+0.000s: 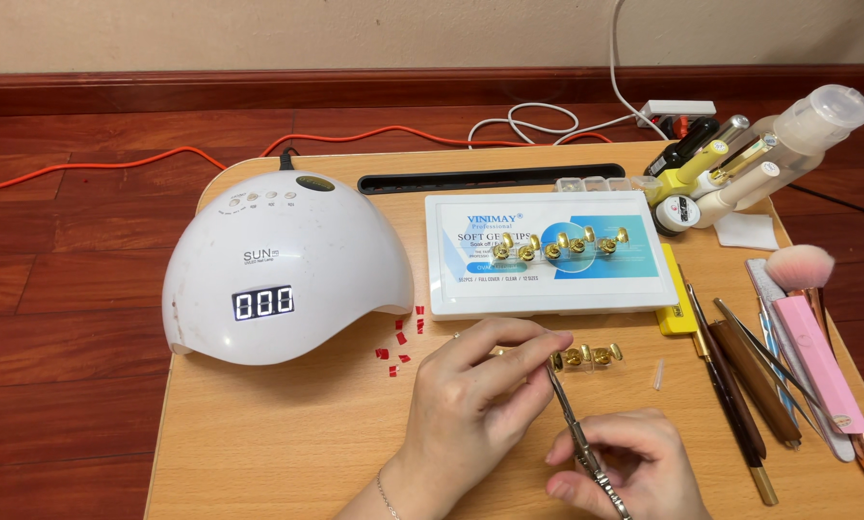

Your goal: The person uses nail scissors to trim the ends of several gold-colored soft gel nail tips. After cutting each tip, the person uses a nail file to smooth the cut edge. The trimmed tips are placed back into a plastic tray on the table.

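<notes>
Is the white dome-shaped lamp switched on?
On: the white dome-shaped lamp shows lit digits on its front display.

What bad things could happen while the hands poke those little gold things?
The left hand pinches the gold holders while the right hand brings a pointed metal tool close to its fingers, so a slip might jab one. A small clear tip lies loose nearby and could get knocked away. The red bits may stick to a sleeve.
</notes>
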